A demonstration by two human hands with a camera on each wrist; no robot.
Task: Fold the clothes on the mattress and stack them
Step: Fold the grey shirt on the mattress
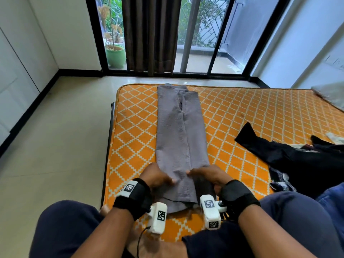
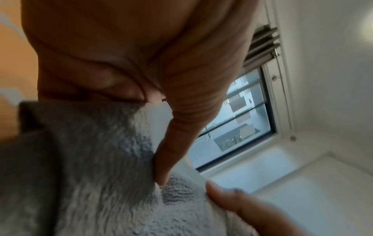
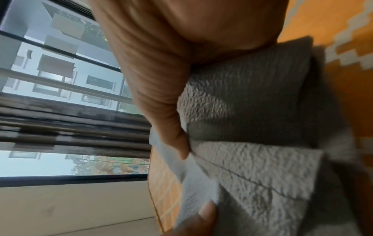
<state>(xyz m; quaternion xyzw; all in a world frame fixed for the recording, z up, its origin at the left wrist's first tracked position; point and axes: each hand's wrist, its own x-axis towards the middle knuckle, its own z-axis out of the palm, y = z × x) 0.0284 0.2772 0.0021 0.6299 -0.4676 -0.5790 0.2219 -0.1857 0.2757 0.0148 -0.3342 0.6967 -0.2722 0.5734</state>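
Soft daylight enters through the glass doors (image 1: 195, 34) at the far side, leaving faint shadows on the mattress (image 1: 242, 112). The head view bends straight lines at its edges. Both wrist views are smeared with motion blur.

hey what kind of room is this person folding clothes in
Probably a bedroom in a home: an orange patterned mattress lies low on a tiled floor, a dark curtain hangs at sliding glass doors, and a potted plant stands outside.
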